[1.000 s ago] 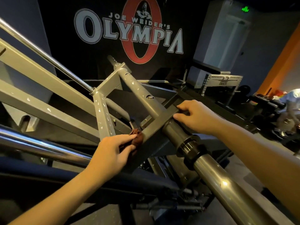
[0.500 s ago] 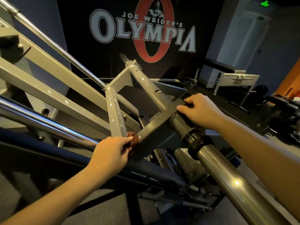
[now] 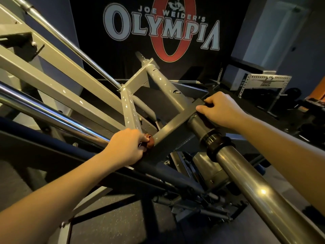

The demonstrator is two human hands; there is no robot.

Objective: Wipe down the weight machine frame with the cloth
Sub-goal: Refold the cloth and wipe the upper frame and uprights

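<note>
Reddish cloth (image 3: pixel 150 140) sat balled up in the curled left hand (image 3: pixel 125 147), right at one end of the crossbar (image 3: pixel 173 127). Bar ran up-right to the right hand (image 3: pixel 220 111), which gripped its far end.

Banner: a black banner (image 3: pixel 161 30) hangs at 12 o'clock, with the pale lettering "JOE WEIDER'S OLYMPIA" across a red oval.
Walls: a blue-grey wall (image 3: pixel 58 23) at 11 o'clock, just beside the banner, and more of it at 2 o'clock.
Column: a pale column (image 3: pixel 274 32) at 1 o'clock, right of the banner.
Rack: a pale perforated metal rack (image 3: pixel 267 81) at 2 o'clock, below the column.
Orange panel: an orange panel (image 3: pixel 321 90) at 3 o'clock, at the edge.
Floor: a dark speckled floor (image 3: pixel 109 222) from 6 to 7 o'clock.
Light: dim and warm.
</note>
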